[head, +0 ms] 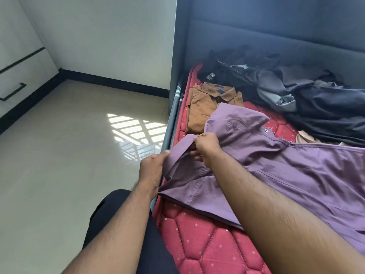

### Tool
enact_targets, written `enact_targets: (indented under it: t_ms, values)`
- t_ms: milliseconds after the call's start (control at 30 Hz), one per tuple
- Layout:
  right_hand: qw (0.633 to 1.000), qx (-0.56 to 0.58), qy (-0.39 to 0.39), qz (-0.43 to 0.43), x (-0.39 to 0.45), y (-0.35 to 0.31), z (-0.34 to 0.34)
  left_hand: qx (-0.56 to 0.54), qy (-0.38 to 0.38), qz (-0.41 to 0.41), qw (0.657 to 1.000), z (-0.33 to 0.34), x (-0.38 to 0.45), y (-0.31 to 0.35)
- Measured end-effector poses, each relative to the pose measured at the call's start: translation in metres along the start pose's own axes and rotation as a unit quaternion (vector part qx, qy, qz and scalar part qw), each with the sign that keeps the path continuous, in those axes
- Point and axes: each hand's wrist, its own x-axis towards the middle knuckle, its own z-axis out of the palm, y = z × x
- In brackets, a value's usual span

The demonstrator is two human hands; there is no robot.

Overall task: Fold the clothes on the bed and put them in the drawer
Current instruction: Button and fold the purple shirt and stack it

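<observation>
A purple shirt (296, 171) lies spread across the red quilted mattress (197, 244), its collar end toward the bed's left edge. My left hand (153, 168) grips the collar edge at the bed's side. My right hand (206, 148) pinches the collar band just beside it. A folded brown shirt (209, 104) lies beyond the purple one, and a folded black garment (215, 74) lies behind that. A white drawer unit (17, 76) with black handles stands at the far left.
A loose heap of dark and grey clothes (308, 93) covers the bed's far right side, below the dark padded headboard (276, 32). A beige garment (306, 137) peeks out beside the purple shirt. Tiled floor (69, 155) lies between bed and drawers.
</observation>
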Motion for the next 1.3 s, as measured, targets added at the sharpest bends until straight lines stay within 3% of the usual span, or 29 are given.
enact_targets:
  t_ms: [167, 300, 333, 400, 467, 500, 567, 633, 700, 767, 800, 867, 933, 1033, 1133, 1300]
  values:
    - [0.997, -0.016, -0.046, -0.066, -0.012, 0.015, -0.022, 0.087, -0.018, 0.068, 0.994, 0.005, 0.017, 0.004]
    - [0.954, -0.202, -0.04, -0.218, -0.024, 0.039, -0.047, 0.11, 0.095, 0.1, 0.984, 0.002, 0.024, 0.002]
    - [0.935, -0.248, -0.037, -0.249, -0.028, 0.046, -0.055, 0.175, 0.136, 0.144, 0.964, 0.001, 0.021, 0.003]
    - [0.902, -0.321, -0.006, -0.288, -0.04, 0.066, -0.072, 0.299, 0.158, 0.311, 0.888, 0.003, 0.011, 0.005]
    - [0.888, -0.351, 0.05, -0.293, -0.055, 0.088, -0.086, 0.322, 0.045, 0.471, 0.82, 0.014, -0.001, 0.006]
    - [0.884, -0.354, 0.085, -0.292, -0.062, 0.1, -0.093, 0.343, -0.033, 0.506, 0.791, 0.022, -0.007, 0.0]
    - [0.876, -0.387, 0.113, -0.266, -0.071, 0.121, -0.103, 0.495, -0.151, 0.454, 0.725, 0.033, -0.014, -0.02]
    - [0.862, -0.473, 0.018, -0.183, -0.074, 0.141, -0.115, 0.638, -0.152, 0.376, 0.654, 0.039, -0.016, -0.042]
    - [0.834, -0.531, -0.063, -0.136, -0.074, 0.148, -0.127, 0.639, -0.12, 0.464, 0.602, 0.041, -0.024, -0.048]
    - [0.84, -0.516, -0.035, -0.167, -0.074, 0.145, -0.142, 0.6, -0.124, 0.61, 0.503, 0.057, -0.034, -0.043]
    - [0.846, -0.503, -0.006, -0.177, -0.075, 0.143, -0.153, 0.586, -0.142, 0.641, 0.474, 0.07, -0.037, -0.044]
    - [0.846, -0.509, 0.007, -0.159, -0.071, 0.147, -0.174, 0.611, -0.193, 0.609, 0.467, 0.083, -0.038, -0.054]
    - [0.832, -0.547, -0.035, -0.089, -0.068, 0.167, -0.208, 0.664, -0.24, 0.537, 0.462, 0.086, -0.035, -0.075]
    - [0.818, -0.573, -0.042, -0.026, -0.065, 0.189, -0.26, 0.704, -0.217, 0.502, 0.454, 0.081, -0.039, -0.08]
    - [0.818, -0.572, -0.056, -0.001, -0.062, 0.184, -0.289, 0.655, -0.255, 0.584, 0.407, 0.075, -0.048, -0.087]
    - [0.777, -0.621, -0.097, -0.013, -0.069, 0.169, -0.32, 0.597, -0.292, 0.672, 0.328, 0.075, -0.07, -0.09]
